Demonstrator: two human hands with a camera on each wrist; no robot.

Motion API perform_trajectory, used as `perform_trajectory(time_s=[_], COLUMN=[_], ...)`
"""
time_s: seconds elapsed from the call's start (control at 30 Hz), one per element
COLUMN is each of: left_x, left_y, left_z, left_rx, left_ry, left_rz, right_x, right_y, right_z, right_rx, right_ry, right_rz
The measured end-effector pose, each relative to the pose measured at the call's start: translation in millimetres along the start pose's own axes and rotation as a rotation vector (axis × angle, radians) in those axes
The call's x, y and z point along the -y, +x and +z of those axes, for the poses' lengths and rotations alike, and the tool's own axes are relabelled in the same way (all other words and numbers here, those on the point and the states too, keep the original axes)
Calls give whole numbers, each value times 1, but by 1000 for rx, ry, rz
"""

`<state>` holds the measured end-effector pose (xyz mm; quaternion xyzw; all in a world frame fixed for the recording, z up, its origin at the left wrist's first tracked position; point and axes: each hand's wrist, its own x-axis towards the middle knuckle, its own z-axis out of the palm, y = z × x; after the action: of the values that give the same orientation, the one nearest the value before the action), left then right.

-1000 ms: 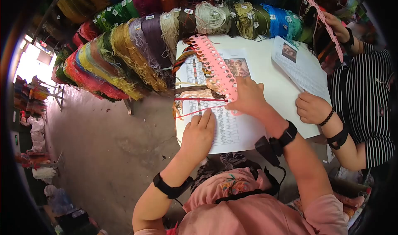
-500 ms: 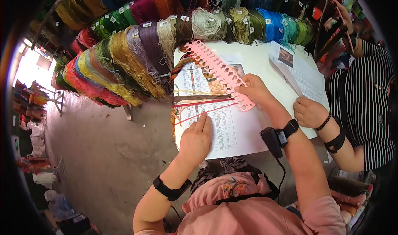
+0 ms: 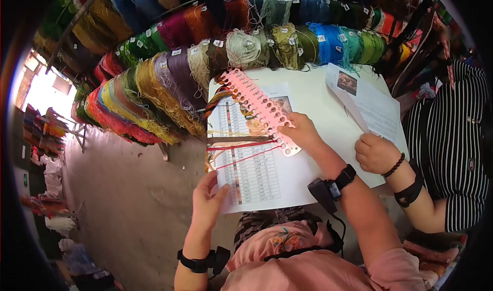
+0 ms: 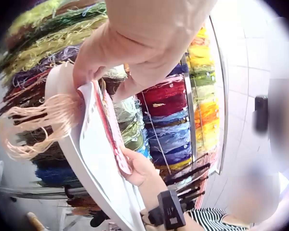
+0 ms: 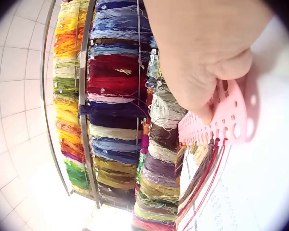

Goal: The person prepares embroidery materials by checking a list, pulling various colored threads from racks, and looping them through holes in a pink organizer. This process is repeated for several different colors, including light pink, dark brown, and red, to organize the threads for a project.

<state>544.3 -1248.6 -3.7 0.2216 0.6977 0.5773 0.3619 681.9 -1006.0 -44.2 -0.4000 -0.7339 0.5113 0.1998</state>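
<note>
My right hand (image 3: 302, 132) grips the lower end of a pink perforated thread card (image 3: 259, 108), thumb on top. Colored threads hang from its holes along the left side; brown strands (image 3: 239, 140) and red thread (image 3: 246, 155) run left over a printed color chart (image 3: 251, 183). At the chart's left edge, by the end of the red thread, is my left hand (image 3: 208, 201). Its thumb and fingers stand apart around the sheet's edge in the left wrist view. Peach thread (image 4: 43, 122) hangs over the table edge there.
Labeled skeins (image 3: 244, 49) hang in rows behind the white table (image 3: 313, 85). At right, a person in a striped top (image 3: 444, 152) has one hand (image 3: 377, 155) at another printed sheet (image 3: 372, 108). Bare floor (image 3: 128, 203) shows at left.
My left hand has lifted from the chart and moved left and toward me, to the sheet's edge. My right hand stays on the card. The head view has shifted, showing more of the skeins.
</note>
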Motion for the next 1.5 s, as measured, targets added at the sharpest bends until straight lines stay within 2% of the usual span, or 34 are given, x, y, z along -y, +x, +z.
perform_trajectory(time_s=[0.07, 0.2, 0.3, 0.37, 0.43, 0.47, 0.57, 0.6, 0.63, 0.67, 0.77, 0.87, 0.93, 0.97, 1.0, 1.03, 1.1, 1.2, 1.23, 1.3, 1.33, 1.4, 1.5], left_x=[-6, -7, 2, 9, 12, 13, 9, 8, 0, 0, -1, -6, -4, 0, 12, 12, 18, 49, 64, 100, 115, 101, 102], left_y=[8, 27, 36, 39, 36, 33, 24, 21, 15, 11, -3, -9, -9, -9, -8, -16, -23, -27, -29, -38, -57, -113, -182], left_z=[0, -3, -8, -17, -39, -51, -87, -94, -100, -106, -116, -129, -132, -134, -138, -136, -130, -125, -126, -125, -116, -98, -86], left_rx=[-33, 253, 393, 433, 485, 506, 618, 643, 683, 722, 821, 939, 1121, 1210, 1228, 1158, 1199, 1231, 1268, 1338, 1469, 1530, 1608], left_ry=[-249, -221, 5, 53, 158, 191, 298, 192, 176, 181, 177, 403, 461, 488, 428, 549, 848, 932, 921, 898, 534, 484, 332], left_rz=[-175, -308, -226, -186, -175, -152, -59, -165, -185, -125, -98, -39, -43, -44, -66, -112, 3, -471, -487, -525, -643, -567, -457], right_x=[3, -1, -1, -2, 14, 15, 16, 19, 22, 24, 19, 19, 14, 15, 16, 17, 18, 24, 30, 36, 39, 51, 65], right_y=[-3, -11, -27, -46, -88, -111, -191, -219, -246, -273, -351, -432, -486, -509, -530, -551, -589, -634, -645, -671, -686, -713, -752], right_z=[0, 9, 15, 15, 10, 15, 16, 20, 29, 39, 67, 99, 124, 135, 146, 158, 177, 203, 212, 233, 247, 272, 310], right_rx=[-3, 40, -7, -26, -49, -54, -72, -149, -226, -295, -546, -767, -902, -1036, -1165, -1286, -1516, -1753, -1832, -1884, -1881, -1857, -1926], right_ry=[12, -25, -49, 18, 71, 367, 366, 448, 535, 626, 716, 818, 874, 879, 884, 891, 887, 807, 798, 709, 675, 641, 591], right_rz=[-6, -16, -103, -115, -92, -61, -2, 16, 29, 35, 64, 92, 86, 71, 56, 41, 8, 38, 60, 105, 138, 210, 345])
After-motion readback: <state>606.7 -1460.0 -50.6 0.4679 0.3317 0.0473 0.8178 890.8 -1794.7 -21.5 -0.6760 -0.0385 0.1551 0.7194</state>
